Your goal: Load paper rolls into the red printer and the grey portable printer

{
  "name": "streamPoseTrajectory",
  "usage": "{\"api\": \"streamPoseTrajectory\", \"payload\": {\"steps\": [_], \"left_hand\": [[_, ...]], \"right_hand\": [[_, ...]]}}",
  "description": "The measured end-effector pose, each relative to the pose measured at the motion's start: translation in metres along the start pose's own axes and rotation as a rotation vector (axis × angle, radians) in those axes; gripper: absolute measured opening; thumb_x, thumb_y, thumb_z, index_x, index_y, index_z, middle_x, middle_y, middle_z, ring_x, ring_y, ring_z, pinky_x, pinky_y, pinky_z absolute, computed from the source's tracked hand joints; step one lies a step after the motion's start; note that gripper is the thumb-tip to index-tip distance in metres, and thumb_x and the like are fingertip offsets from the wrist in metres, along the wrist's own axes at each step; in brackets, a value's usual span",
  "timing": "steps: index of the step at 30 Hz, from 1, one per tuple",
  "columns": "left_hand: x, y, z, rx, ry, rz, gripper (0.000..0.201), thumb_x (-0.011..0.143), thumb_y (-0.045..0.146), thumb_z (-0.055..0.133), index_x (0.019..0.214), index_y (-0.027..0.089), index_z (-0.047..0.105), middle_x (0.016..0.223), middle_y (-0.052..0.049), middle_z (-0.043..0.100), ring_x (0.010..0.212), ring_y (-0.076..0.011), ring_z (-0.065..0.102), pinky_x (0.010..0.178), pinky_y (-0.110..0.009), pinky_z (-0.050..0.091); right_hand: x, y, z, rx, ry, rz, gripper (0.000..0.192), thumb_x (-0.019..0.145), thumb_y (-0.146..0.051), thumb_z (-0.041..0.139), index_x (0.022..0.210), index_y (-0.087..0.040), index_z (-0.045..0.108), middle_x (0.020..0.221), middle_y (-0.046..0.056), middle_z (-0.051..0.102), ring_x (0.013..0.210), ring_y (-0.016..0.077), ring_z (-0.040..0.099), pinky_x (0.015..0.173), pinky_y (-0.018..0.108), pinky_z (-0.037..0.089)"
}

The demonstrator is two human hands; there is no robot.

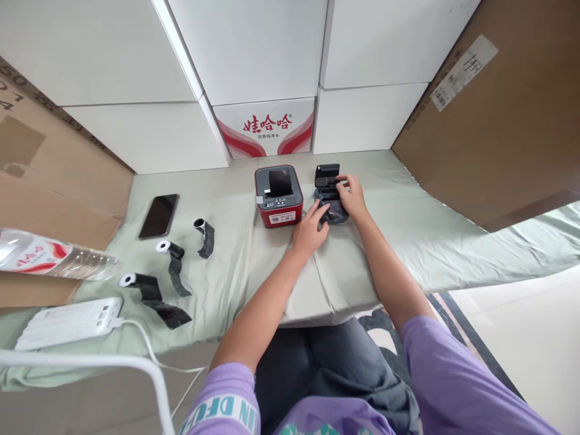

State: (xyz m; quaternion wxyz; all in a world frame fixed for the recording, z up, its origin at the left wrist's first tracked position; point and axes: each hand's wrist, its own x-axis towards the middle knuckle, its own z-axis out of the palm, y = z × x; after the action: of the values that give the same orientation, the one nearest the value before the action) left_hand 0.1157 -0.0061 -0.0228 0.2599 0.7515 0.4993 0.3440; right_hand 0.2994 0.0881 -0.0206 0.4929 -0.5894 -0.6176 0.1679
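Resting on the pale green cloth of the table, a small black printer sits just right of a red printer, its lid tipped open toward the far boxes; seen from the head camera, its long axis runs away from the person, with the open lid at the far end and the dark body at the near end. The left hand lies at the near left corner of the black printer, fingers loosely curled and touching its side; the right hand is on top of it, fingertips pressed at the hinge between lid and body, so this hand is the nearer one to the opening. Well apart to the left lie three black label rolls, partly unwound, a dark phone, a white power bank and a water bottle on its side.
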Motion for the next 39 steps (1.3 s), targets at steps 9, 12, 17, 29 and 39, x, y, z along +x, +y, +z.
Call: {"api": "streamPoseTrajectory", "payload": {"steps": [9,12,17,29,39], "left_hand": [[-0.002,0.001,-0.001,0.234,-0.078,0.175,0.049,0.102,0.025,0.045,0.149,0.032,0.057,0.163,0.001,0.045,0.128,-0.0233,0.063,0.106,-0.036,0.055],[-0.001,0.000,0.000,0.308,-0.082,0.217,0.050,0.101,0.021,0.044,0.149,0.029,0.057,0.162,-0.001,0.048,0.124,-0.0231,0.065,0.103,-0.037,0.056],[-0.001,-0.001,0.000,0.352,-0.058,0.259,0.048,0.101,0.019,0.043,0.144,0.026,0.061,0.159,-0.001,0.052,0.119,-0.0225,0.066,0.098,-0.037,0.058],[-0.002,-0.004,0.003,0.329,-0.046,0.272,0.047,0.098,0.018,0.048,0.143,0.027,0.062,0.154,-0.001,0.056,0.123,-0.0211,0.067,0.104,-0.036,0.057],[-0.003,0.000,0.001,0.232,0.028,0.226,0.046,0.099,0.019,0.045,0.141,0.027,0.062,0.156,0.000,0.055,0.130,-0.0189,0.064,0.107,-0.033,0.055]], "right_hand": [[0.009,0.008,0.001,0.460,-0.093,0.235,0.069,0.082,-0.059,0.058,0.145,-0.035,0.044,0.152,0.007,0.053,0.137,0.0274,0.050,0.108,0.046,0.046],[0.007,0.006,0.000,0.503,-0.062,0.261,0.064,0.079,-0.058,0.059,0.138,-0.034,0.052,0.147,0.005,0.057,0.134,0.0261,0.053,0.105,0.044,0.048],[0.003,0.003,0.000,0.571,-0.080,0.294,0.055,0.074,-0.059,0.064,0.119,-0.027,0.064,0.130,0.005,0.066,0.121,0.0251,0.060,0.106,0.042,0.049],[-0.004,0.005,-0.001,0.599,-0.087,0.292,0.039,0.064,-0.038,0.054,0.101,-0.027,0.061,0.112,0.003,0.069,0.110,0.0249,0.062,0.109,0.041,0.045],[-0.008,0.006,-0.002,0.505,-0.219,0.240,0.048,0.066,-0.041,0.069,0.111,-0.026,0.062,0.129,0.006,0.066,0.125,0.0257,0.057,0.116,0.042,0.039]]}}
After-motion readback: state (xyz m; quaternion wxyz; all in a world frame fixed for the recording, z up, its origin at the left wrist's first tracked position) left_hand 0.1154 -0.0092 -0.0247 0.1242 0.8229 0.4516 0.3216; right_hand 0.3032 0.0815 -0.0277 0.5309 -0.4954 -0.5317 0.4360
